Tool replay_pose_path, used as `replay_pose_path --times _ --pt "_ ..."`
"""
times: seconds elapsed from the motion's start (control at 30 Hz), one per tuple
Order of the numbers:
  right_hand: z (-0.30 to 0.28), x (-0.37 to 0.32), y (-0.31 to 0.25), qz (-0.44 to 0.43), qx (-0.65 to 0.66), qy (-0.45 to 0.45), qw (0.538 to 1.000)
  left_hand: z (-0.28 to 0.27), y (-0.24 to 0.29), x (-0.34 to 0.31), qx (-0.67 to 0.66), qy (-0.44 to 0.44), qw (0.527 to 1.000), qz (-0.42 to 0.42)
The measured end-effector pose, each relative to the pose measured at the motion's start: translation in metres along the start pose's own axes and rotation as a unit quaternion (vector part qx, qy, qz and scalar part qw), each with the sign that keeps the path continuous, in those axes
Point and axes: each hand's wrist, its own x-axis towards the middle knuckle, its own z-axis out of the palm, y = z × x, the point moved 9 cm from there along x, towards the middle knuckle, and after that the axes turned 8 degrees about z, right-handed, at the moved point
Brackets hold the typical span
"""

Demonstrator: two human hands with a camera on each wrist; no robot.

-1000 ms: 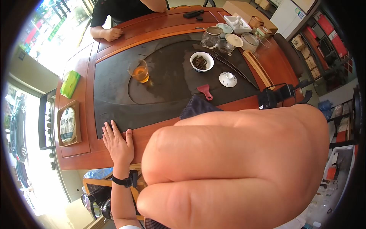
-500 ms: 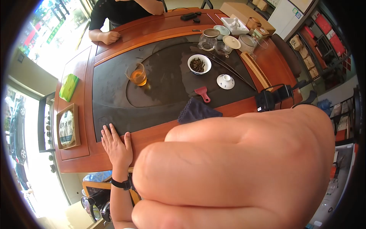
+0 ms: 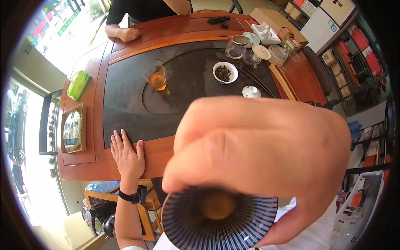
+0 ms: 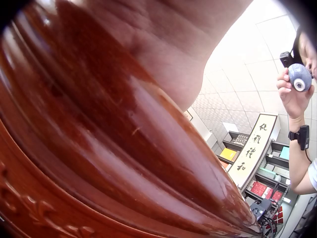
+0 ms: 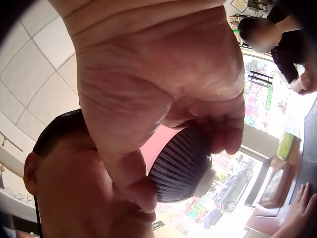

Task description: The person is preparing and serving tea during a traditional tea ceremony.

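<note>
Close to the head camera, my right hand (image 3: 262,154) grips a teacup (image 3: 254,221) with dark blue and white stripes. Its inside faces the camera, and amber-brown shows deep in the bowl. In the right wrist view, thumb and fingers pinch the cup (image 5: 183,168) at opposite sides, right by the wearer's face. The left wrist view shows the same striped cup (image 4: 299,77) from its foot side. My left hand (image 3: 128,160) lies flat with spread fingers on the near left edge of the wooden tea table (image 3: 156,152).
A glass pitcher (image 3: 158,80) of amber tea stands on the dark tray (image 3: 125,104). Right of it are a white bowl (image 3: 225,66) of wet leaves and a lid (image 3: 251,91). Glassware (image 3: 236,48) crowds the far right; a boxed packet (image 3: 73,129) lies left. Another person (image 3: 137,12) sits opposite.
My right hand has turned so the striped cup, hidden behind it before, now shows below its fingers. It now covers the dark cloth and red brush. The left hand stays put.
</note>
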Motion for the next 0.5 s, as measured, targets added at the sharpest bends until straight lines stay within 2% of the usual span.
replay_pose_path --times 0.23,0.27,0.3,0.37,0.5 --pt "-0.017 0.001 0.043 -0.017 -0.024 0.037 0.999 0.02 -0.011 -0.004 0.054 0.005 0.998 0.039" --pt "-0.019 -0.002 0.045 0.013 -0.021 0.049 0.998 0.007 -0.003 -0.002 0.03 0.001 0.999 0.03" --pt "-0.02 -0.003 0.051 0.094 -0.012 0.056 0.994 0.004 0.0 -0.001 0.019 0.005 1.0 0.019" --pt "-0.021 -0.005 0.068 0.185 -0.014 0.075 0.98 0.001 -0.001 -0.001 0.008 0.007 1.0 0.004" --pt "-0.01 -0.017 0.135 0.262 -0.021 0.136 0.955 0.002 -0.001 -0.001 0.008 0.009 1.0 0.002"
